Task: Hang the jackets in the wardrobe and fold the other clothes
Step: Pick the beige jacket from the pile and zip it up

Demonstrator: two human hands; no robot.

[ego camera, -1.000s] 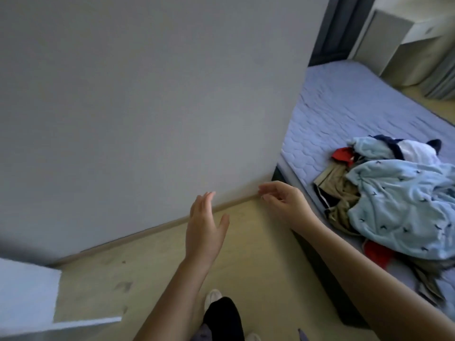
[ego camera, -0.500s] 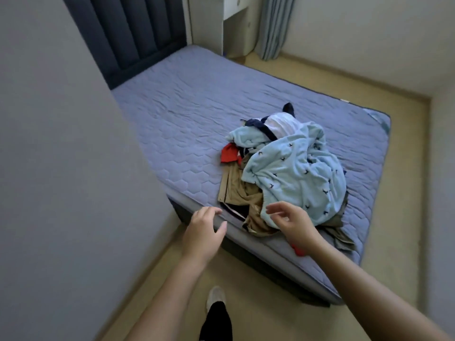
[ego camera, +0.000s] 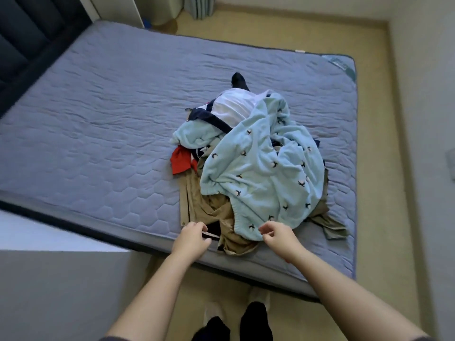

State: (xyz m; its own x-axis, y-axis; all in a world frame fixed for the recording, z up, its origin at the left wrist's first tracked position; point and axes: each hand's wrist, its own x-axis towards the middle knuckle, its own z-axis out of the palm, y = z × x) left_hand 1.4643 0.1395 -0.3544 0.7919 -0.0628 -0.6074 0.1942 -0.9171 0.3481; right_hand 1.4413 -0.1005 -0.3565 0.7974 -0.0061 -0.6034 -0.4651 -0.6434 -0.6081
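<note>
Bedroom viewed from head height, looking down. At far left a dark padded headboard (ego camera: pixel 24 33) is cut off by the frame, and a pale wall block (ego camera: pixel 61 291) hides the near left corner of the grey quilted mattress (ego camera: pixel 98 119). The mattress's left half lies bare. One left hand (ego camera: pixel 190 238) reaches over the near edge with fingers curled at the rim of a tan garment (ego camera: pixel 206 207); whether it grips the cloth cannot be told. One clothes pile (ego camera: pixel 258 168) sits right of centre, close to that near edge. Five colours show in it: one red piece (ego camera: pixel 181 159), the tan one, a navy strip (ego camera: pixel 209 118), a white piece (ego camera: pixel 234 107), and a light blue bird-print garment (ego camera: pixel 266 173) draped over most of the rest, so a true count is hidden. One right hand (ego camera: pixel 278 238), fingers curled, meets the blue hem; a pinch cannot be confirmed. A narrow strip of tan floor (ego camera: pixel 374 168) runs along the mattress's right edge.
</note>
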